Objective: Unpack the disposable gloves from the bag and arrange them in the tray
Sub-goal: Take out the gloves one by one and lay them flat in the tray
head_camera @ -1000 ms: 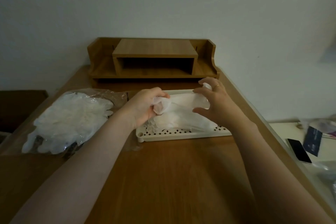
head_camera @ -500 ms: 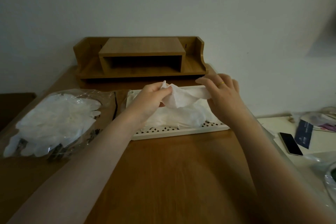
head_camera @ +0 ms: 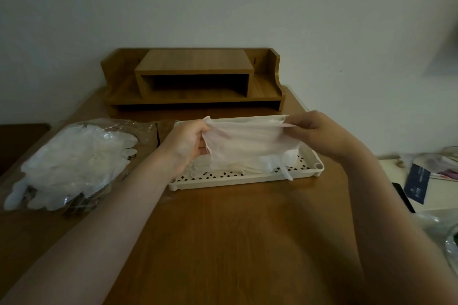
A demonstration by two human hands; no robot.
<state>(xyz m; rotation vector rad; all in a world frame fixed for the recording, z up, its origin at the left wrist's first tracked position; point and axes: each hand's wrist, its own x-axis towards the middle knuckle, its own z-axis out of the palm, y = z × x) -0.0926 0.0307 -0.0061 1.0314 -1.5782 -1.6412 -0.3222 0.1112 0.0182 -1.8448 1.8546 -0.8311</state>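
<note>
A thin white disposable glove [head_camera: 250, 142] is stretched flat between both hands, just above the white perforated tray [head_camera: 235, 177]. My left hand [head_camera: 186, 146] grips its left edge and my right hand [head_camera: 313, 132] pinches its right edge. Under it, more white gloves [head_camera: 272, 164] lie in the tray, partly hidden by the held glove. At the left of the wooden desk lies the clear plastic bag [head_camera: 71, 161], full of white gloves.
A wooden desk organiser [head_camera: 193, 79] stands at the back against the wall. Right of the desk, a lower white surface holds a dark phone [head_camera: 402, 195], a dark blue card [head_camera: 416, 184] and clear plastic packaging [head_camera: 443, 230]. Bare wood fills the desk's front.
The glove was bunched between my hands; both hands have pulled apart and spread it out flat over the tray. The camera view has shifted a little.
</note>
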